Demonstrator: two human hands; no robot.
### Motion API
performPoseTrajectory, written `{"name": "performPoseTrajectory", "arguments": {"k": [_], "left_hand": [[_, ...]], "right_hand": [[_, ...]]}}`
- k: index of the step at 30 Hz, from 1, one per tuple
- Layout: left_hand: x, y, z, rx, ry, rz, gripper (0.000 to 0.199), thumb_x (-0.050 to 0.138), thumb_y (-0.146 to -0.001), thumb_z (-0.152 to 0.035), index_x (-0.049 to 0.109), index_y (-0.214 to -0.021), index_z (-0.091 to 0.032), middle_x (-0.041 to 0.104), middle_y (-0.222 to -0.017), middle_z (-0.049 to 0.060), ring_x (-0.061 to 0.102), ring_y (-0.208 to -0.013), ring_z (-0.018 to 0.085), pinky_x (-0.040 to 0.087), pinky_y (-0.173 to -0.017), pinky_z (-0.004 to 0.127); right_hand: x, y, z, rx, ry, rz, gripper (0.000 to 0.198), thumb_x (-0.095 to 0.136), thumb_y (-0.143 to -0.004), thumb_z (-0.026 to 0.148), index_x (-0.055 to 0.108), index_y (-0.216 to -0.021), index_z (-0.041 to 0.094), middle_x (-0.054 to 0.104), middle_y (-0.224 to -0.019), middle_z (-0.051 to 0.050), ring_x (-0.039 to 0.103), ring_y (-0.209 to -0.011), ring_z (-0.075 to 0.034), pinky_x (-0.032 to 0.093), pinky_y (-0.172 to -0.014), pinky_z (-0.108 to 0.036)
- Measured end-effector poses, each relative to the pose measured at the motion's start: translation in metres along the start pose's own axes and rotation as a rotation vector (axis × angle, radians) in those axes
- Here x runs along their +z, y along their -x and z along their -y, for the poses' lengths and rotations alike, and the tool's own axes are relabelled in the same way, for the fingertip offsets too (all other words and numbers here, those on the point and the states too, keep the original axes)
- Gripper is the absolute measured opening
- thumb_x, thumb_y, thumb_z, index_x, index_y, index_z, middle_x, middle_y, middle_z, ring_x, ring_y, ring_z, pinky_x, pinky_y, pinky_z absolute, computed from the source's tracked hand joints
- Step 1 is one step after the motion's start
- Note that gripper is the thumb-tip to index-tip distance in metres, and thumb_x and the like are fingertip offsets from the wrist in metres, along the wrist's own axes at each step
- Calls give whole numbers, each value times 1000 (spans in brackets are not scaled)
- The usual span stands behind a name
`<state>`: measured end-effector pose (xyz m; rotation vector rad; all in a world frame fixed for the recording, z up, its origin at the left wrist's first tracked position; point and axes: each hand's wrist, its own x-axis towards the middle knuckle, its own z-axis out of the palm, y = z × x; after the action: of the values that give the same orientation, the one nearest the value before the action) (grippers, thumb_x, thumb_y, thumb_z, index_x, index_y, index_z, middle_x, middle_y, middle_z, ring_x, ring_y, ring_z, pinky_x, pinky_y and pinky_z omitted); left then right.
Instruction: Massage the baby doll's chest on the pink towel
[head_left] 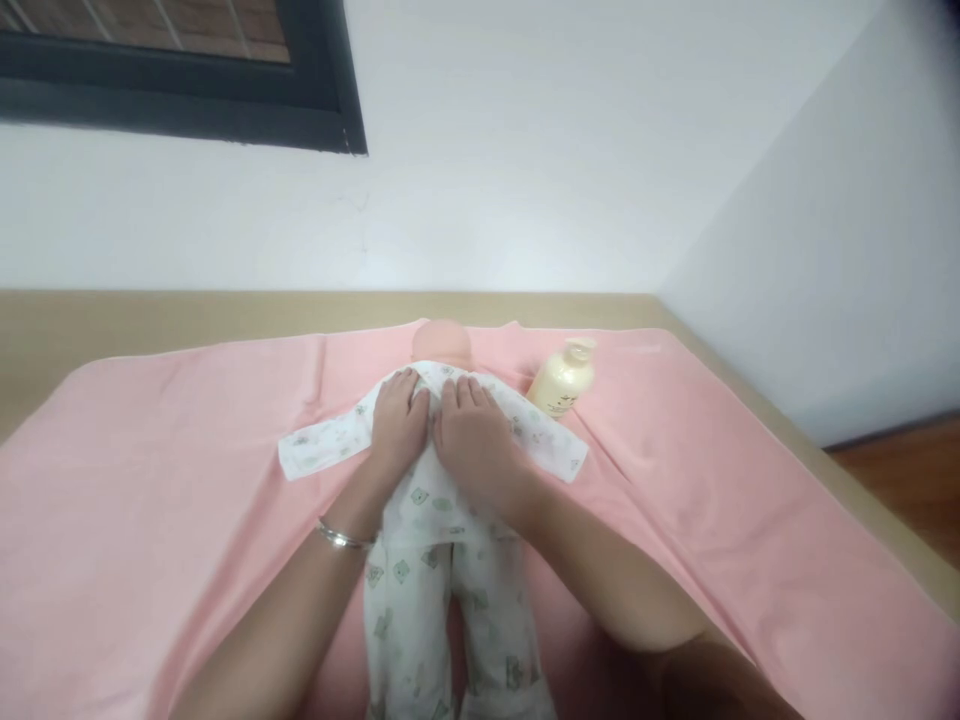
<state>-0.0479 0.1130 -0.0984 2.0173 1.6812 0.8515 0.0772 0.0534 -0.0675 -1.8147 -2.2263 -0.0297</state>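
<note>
A baby doll point(441, 343) in a white top point(427, 505) and matching trousers point(409, 630) with small green prints lies stretched out before me, its smooth head at the far end. Its sleeves spread to both sides, and no hands show at the cuffs. My left hand point(400, 420) rests flat on the upper left of the top, fingers stretched toward the shoulder. Beside it, my right hand point(474, 432) lies on the upper right, fingers extended over the cloth. Neither hand grips anything visible. Whether the doll lies face up or face down, I cannot tell.
A pink cloth point(172, 450) with folds covers the wooden surface point(150, 320). Near the doll's right-hand sleeve, a cream bottle point(564, 380) leans to the right. Behind stand a white wall point(510, 150) and a dark window frame point(322, 80).
</note>
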Motion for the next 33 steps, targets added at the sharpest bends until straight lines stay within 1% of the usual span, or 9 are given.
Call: {"name": "performPoseTrajectory", "arguments": {"k": [5,7,9,12,15,20,26,30,33], "left_hand": [[7,1,6,26,56,-70,52,36,-92,-33,62,-130,-10,58,-145,16,49,-140,29,34,-123,52],[8,2,7,43,54,-97,50,36,-92,-33,64,-128,-11,60,-143,15,51,-138,28,35,-123,51],[8,3,6,54,49,-110,50,36,-92,-32,64,-127,-10,61,-141,15,52,-136,28,36,-123,50],[6,4,5,53,57,-111,50,36,-92,-31,65,-128,-10,62,-141,15,53,-135,29,38,-121,50],[5,5,5,51,70,-113,51,38,-91,-31,64,-128,-9,62,-140,16,54,-134,29,38,-121,50],[7,4,7,51,70,-108,49,37,-93,-30,64,-128,-10,62,-140,15,54,-134,27,39,-121,48],[7,5,5,48,85,-120,48,39,-92,-31,64,-128,-10,62,-140,15,55,-133,28,39,-120,49],[7,5,4,52,75,-108,49,38,-92,-29,64,-128,-5,62,-139,18,55,-132,28,39,-121,48],[9,6,5,45,86,-113,50,39,-92,-29,63,-129,-7,61,-141,17,53,-134,27,38,-121,47]], "right_hand": [[8,-14,-15,16,-194,37,58,31,-103,32,38,-152,0,37,-159,-23,32,-151,-33,25,-126,-48],[10,-22,-24,46,-252,34,60,34,-103,33,36,-153,0,32,-161,-22,27,-154,-32,22,-128,-48],[9,-25,-29,47,-290,22,59,37,-101,33,41,-150,1,34,-161,-22,26,-154,-33,23,-127,-51],[3,-21,-29,6,-341,-81,54,38,-99,29,48,-146,5,38,-159,-20,28,-153,-31,28,-125,-53],[0,-15,-21,-25,-347,-208,53,36,-98,25,47,-146,5,33,-162,-18,24,-155,-28,25,-127,-51],[2,-12,-12,-36,-305,-79,51,36,-99,25,52,-144,4,42,-157,-20,33,-151,-30,23,-127,-51],[-3,-11,-14,-21,-334,-200,54,36,-99,25,46,-148,5,36,-161,-18,28,-154,-28,23,-127,-49],[5,-11,-12,-9,-297,-70,52,38,-99,26,49,-146,6,36,-160,-20,28,-153,-32,20,-127,-54],[4,-11,-14,-20,-317,-77,53,38,-99,28,49,-145,5,35,-160,-21,28,-153,-33,20,-127,-54]]}}
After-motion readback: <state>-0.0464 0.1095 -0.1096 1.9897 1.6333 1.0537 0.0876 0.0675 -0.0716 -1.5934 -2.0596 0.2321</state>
